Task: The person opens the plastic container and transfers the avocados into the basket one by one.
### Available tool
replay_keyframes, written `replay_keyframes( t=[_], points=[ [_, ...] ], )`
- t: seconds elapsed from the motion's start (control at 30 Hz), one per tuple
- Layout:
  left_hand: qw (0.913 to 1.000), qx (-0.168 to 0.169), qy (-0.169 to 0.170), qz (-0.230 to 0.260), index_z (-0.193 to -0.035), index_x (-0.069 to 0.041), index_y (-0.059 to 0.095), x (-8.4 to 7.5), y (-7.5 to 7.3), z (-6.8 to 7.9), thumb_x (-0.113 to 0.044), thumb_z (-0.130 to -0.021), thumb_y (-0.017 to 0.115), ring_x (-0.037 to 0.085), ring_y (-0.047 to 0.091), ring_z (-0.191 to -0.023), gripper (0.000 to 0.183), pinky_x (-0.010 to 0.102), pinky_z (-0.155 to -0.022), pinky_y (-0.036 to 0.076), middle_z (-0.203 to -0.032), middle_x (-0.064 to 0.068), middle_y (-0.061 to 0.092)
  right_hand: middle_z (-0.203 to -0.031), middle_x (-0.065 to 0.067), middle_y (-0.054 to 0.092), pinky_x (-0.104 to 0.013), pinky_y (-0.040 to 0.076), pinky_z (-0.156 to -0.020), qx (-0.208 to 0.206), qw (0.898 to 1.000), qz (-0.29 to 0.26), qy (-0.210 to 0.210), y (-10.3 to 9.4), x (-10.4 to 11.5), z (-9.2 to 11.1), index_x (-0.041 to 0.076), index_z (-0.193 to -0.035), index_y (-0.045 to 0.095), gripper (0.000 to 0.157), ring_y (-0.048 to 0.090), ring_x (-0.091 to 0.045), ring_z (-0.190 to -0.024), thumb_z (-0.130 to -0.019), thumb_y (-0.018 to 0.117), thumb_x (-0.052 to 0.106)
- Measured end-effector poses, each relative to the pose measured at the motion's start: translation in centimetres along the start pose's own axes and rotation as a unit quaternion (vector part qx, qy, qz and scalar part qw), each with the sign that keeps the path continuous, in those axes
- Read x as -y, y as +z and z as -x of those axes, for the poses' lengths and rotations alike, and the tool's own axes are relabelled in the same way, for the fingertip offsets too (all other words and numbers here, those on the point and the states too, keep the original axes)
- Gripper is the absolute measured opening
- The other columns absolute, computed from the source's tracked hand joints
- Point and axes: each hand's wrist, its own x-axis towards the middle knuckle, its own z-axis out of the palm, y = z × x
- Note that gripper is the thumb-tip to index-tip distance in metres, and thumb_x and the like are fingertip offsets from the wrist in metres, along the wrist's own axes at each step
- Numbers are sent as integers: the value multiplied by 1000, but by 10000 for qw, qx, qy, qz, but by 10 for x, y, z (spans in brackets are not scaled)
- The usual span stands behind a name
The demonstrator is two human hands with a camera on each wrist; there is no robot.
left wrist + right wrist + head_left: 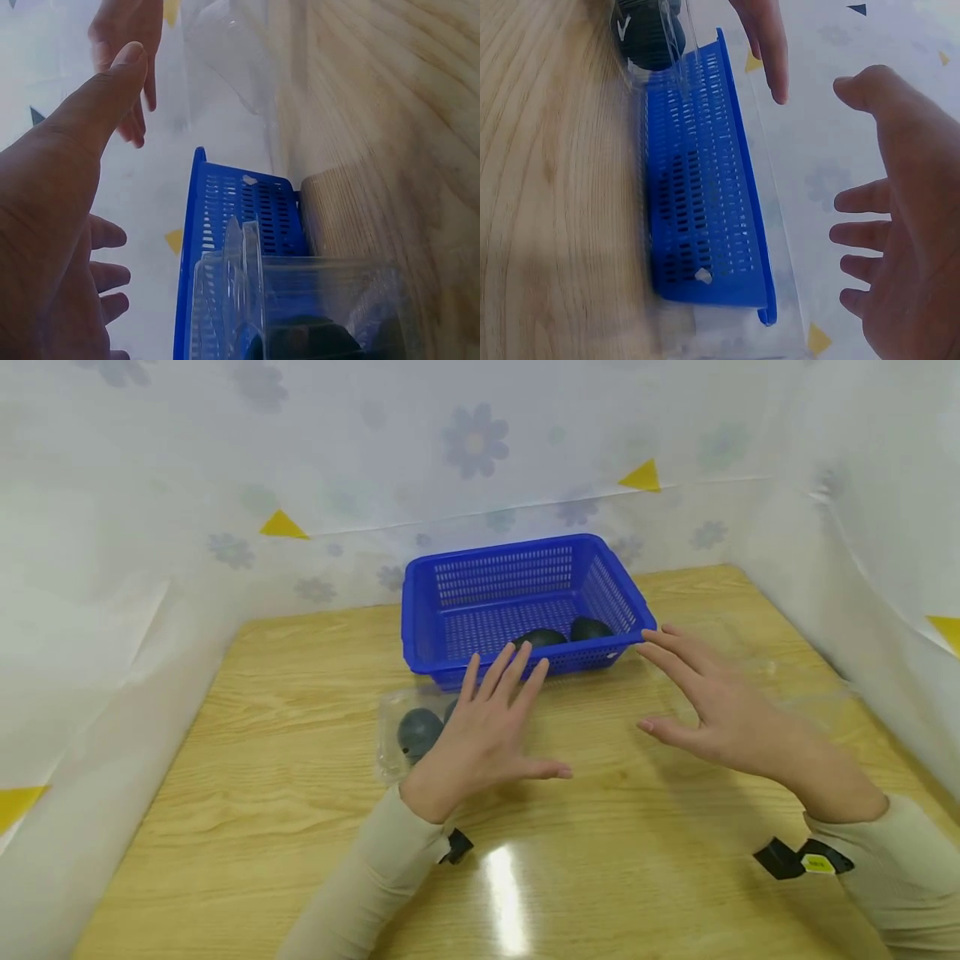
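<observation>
Your left hand (487,735) is hovering flat, fingers wide, holding nothing, over clear box (401,731) with dark balls (418,732). Right hand (705,702) is hovering wide too, beside blue basket (450,602) on counter (300,827). Careful: bumping light box could be sliding it, balls rolling out.

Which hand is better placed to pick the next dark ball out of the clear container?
Left, likely. The left hand hovers open right beside the clear container with a dark ball in it. The right hand, also open, hangs off to the other side, near the blue basket corner.
</observation>
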Motion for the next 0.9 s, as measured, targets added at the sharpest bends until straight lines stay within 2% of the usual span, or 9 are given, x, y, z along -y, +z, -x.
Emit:
replay_keyframes(
  t=[0.2,0.43,0.57,0.77,0.9],
  points=[
    [9994,-72,30,329,-160,-15,18,10,1,15,-85,-73,57,25,6,-156,118,52,-127,7,-168,7,7,-155,-15,38,-64,39,-105,-76,9988,-191,-434,16,10,-7,12,-146,46,69,32,-38,-145,-85,77,23],
    [9976,-328,119,593,-157,-12,28,25,4,34,-76,-73,68,28,17,-154,113,52,-126,14,-165,10,21,-151,-13,42,-60,45,-103,162,9982,-398,-423,34,22,-13,13,-143,49,60,42,-38,-138,-89,73,18],
    [9960,-599,192,636,-154,-12,35,34,8,43,-70,-70,75,31,24,-151,110,53,-125,19,-162,11,29,-150,-10,43,-56,48,-102,308,9962,-724,-372,47,26,-17,11,-143,48,57,46,-34,-135,-91,71,16],
    [9900,-1206,463,569,-148,-10,45,45,13,52,-62,-63,84,35,36,-145,107,53,-124,21,-153,16,42,-147,-10,47,-54,46,-105,420,9920,-1161,-261,65,31,-24,7,-142,48,54,49,-31,-134,-92,68,15],
    [9861,-1426,574,627,-144,-9,49,51,16,58,-52,-62,90,37,40,-142,102,55,-122,25,-150,17,46,-143,-9,50,-52,46,-107,491,9886,-1409,-207,75,37,-30,6,-140,50,52,50,-29,-132,-93,67,15]
  ],
)
